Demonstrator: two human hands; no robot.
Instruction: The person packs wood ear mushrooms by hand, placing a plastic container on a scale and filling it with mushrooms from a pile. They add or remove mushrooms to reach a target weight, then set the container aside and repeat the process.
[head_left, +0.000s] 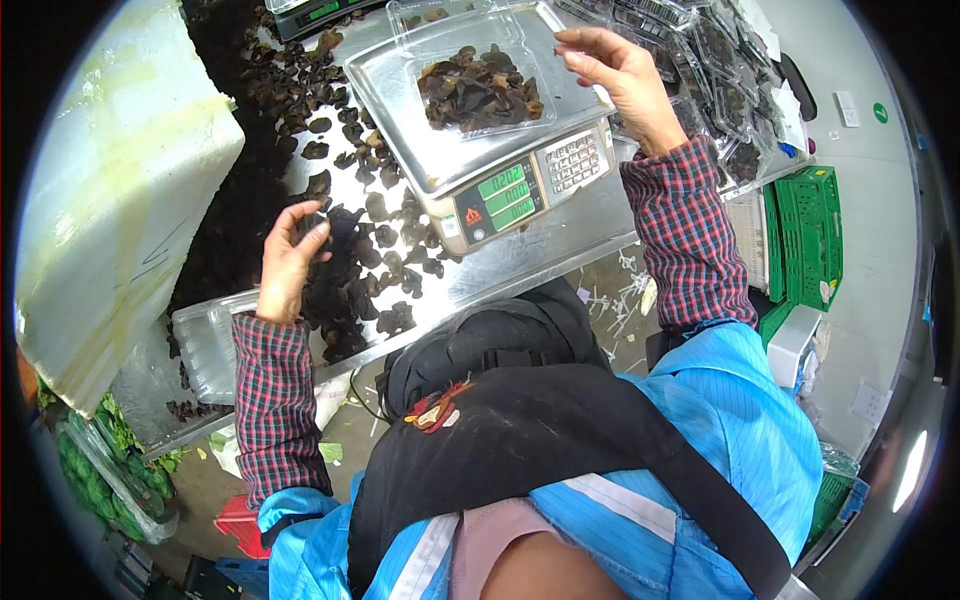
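A clear plastic tray (545, 92) filled with dark wood ear mushrooms (478, 90) rests on the metal pan of a digital scale (440, 165). Green digits are lit on the scale's display (507, 195). Over the right side of the pan is my right hand (630, 88), thumb and fingers pinched together; whatever is between them is too small to name. My left hand (287, 262) is at the edge of the loose wood ears (345, 285) on the metal table, its thumb and fingers curled together. I cannot make out what they hold.
A white foam box (120, 150) stands at the left beside the dark mushroom heap. An open clear tray (210, 350) lies near my left forearm. Several packed clear boxes (700, 75) are piled at the back right. Green crates (808, 235) stand on the right.
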